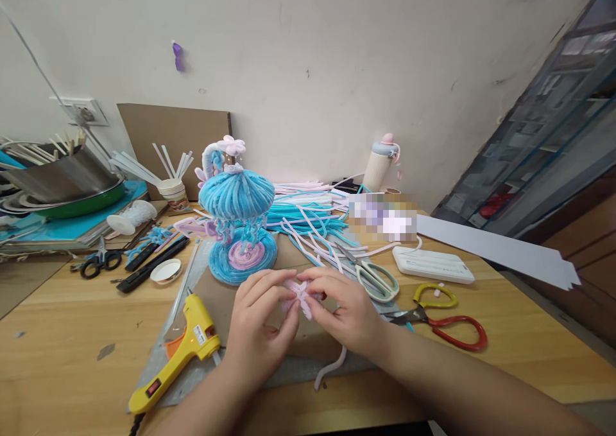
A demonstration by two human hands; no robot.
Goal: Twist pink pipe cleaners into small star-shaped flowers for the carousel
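Between my two hands is a small pale pink flower of fuzzy pipe cleaner (302,298), its petals spread. My left hand (264,323) pinches its left side between thumb and fingers. On its right side, my right hand (344,307) grips it the same way. Below the right hand a loose pink pipe cleaner (332,372) hangs down over the mat. Just behind the hands stands a lamp-like pipe cleaner piece with a blue ribbed shade (237,195), a coiled blue and pink base (243,256) and a pink flower at its top.
A yellow glue gun (195,340) lies left of my hands. To the right are white-handled scissors (378,282), red and yellow scissors (433,317) and a white power bank (433,264). Blue and pink pipe cleaners (308,218) pile up behind. Black scissors (101,259) rest far left.
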